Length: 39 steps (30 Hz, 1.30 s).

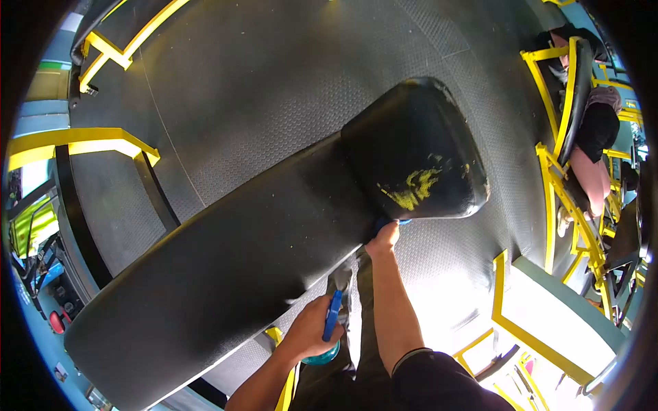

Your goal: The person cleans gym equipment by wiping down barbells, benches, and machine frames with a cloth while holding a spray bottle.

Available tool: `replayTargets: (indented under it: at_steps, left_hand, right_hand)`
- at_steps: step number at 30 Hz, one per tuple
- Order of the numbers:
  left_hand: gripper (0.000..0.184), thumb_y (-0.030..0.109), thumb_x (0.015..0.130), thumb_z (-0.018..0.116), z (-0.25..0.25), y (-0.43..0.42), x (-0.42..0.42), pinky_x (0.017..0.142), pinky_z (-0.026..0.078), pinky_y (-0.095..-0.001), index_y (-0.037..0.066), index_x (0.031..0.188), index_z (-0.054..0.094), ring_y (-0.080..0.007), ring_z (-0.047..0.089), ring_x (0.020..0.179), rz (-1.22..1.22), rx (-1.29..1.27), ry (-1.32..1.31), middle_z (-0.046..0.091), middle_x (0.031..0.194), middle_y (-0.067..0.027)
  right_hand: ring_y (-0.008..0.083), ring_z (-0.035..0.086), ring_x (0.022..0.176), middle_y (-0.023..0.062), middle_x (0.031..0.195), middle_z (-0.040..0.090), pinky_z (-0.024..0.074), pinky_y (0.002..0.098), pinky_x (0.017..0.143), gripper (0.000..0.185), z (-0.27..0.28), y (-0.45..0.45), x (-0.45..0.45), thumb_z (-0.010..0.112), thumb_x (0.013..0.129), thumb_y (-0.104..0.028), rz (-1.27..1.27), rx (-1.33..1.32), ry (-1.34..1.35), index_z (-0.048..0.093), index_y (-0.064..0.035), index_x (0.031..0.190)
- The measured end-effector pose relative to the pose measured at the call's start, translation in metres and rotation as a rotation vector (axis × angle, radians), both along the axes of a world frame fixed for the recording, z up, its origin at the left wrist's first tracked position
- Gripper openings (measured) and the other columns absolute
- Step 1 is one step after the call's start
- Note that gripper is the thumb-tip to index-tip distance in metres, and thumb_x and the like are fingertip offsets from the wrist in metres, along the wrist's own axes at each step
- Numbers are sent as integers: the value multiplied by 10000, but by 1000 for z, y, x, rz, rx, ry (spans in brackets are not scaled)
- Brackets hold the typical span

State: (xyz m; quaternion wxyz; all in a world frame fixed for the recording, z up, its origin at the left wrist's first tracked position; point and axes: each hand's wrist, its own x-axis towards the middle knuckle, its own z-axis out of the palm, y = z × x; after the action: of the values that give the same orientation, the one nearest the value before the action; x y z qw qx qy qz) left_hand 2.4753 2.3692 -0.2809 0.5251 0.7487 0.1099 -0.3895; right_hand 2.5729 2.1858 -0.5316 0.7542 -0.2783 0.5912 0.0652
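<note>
A long black padded bench (226, 253) runs diagonally through the middle, its seat end (418, 151) marked with yellow scuffs. My left hand (314, 330) is closed around a spray bottle with a blue trigger head (332, 315) and a teal body (322, 356), just below the bench's lower edge. My right hand (384, 238) reaches to that same edge, near the joint between the two pads. A bit of blue cloth (404, 221) shows at its fingertips, which are mostly hidden against the bench.
Yellow metal frames (82, 140) stand at the left, with more (548, 171) at the right. Dark textured rubber mat (240, 89) covers the floor. A person in dark shorts (596, 130) is at the far right among equipment. Bright light falls at the lower right.
</note>
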Motion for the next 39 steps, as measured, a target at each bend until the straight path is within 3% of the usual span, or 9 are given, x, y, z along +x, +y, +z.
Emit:
replayTargets:
  at_steps: [4,7,10,12,21,23,25,35,39]
  left_hand:
    - [333,156,753,655,-1,1,-2,798,502,-374,29,1041,546,-303,656,885,35,2,129,650,967,-149]
    - [327,165,749,660,2,6,2,791,500,-368,37,1027,545,-305,659,880,70,42,90,652,962,-145]
    - [324,168,748,661,21,19,8,788,499,-365,46,1026,547,-309,660,878,107,13,40,651,958,-144]
    - [337,174,744,672,29,27,5,790,498,-364,56,1037,552,-305,658,875,119,10,36,647,961,-151]
    - [370,165,757,686,53,33,5,822,490,-381,47,1075,540,-297,646,916,247,-16,-27,638,993,-152]
    - [375,175,764,682,55,28,-7,833,487,-379,38,1081,537,-289,633,941,234,-49,-44,622,1011,-156]
    - [385,179,769,677,61,23,-12,836,485,-382,22,1087,528,-288,628,938,225,-87,-49,611,1013,-163]
    - [445,201,755,659,44,30,-23,853,468,-401,28,1136,508,-366,595,944,275,183,-72,595,1020,-194]
    - [384,183,756,649,50,31,-5,818,474,-396,35,1090,531,-338,606,910,318,146,39,599,1001,-189]
  right_hand:
    - [362,501,1170,225,1255,512,412,446,990,493,19,24,-134,558,886,-300,988,-563,-166,474,14,1258]
    - [381,580,984,221,1018,599,431,446,909,379,65,79,-176,512,851,-94,863,-631,-365,523,20,1213]
    - [423,506,1042,280,1107,528,423,536,853,492,122,48,-76,600,765,-272,1741,-1086,-143,569,-32,1193]
    - [411,525,989,266,1071,546,438,528,816,403,113,38,-40,589,780,-288,1720,-1420,-210,610,-37,1094]
    - [386,517,1013,240,1043,553,416,493,879,567,199,52,-53,658,726,-365,2514,-1015,-307,606,-29,1180]
    - [403,462,1093,259,1169,471,371,498,957,654,147,40,-48,667,715,-314,2010,-1454,-331,509,-43,1289]
    - [433,386,1204,289,1315,361,322,504,1032,735,126,44,0,674,722,-302,1809,-1285,-436,408,-76,1369]
    - [482,111,1402,350,1490,118,135,496,1151,1051,143,74,5,723,680,-364,2143,-1176,-624,121,-156,1515]
    - [408,191,1402,276,1495,214,178,485,1141,723,101,126,114,488,911,-334,2037,-1338,-496,148,-95,1502]
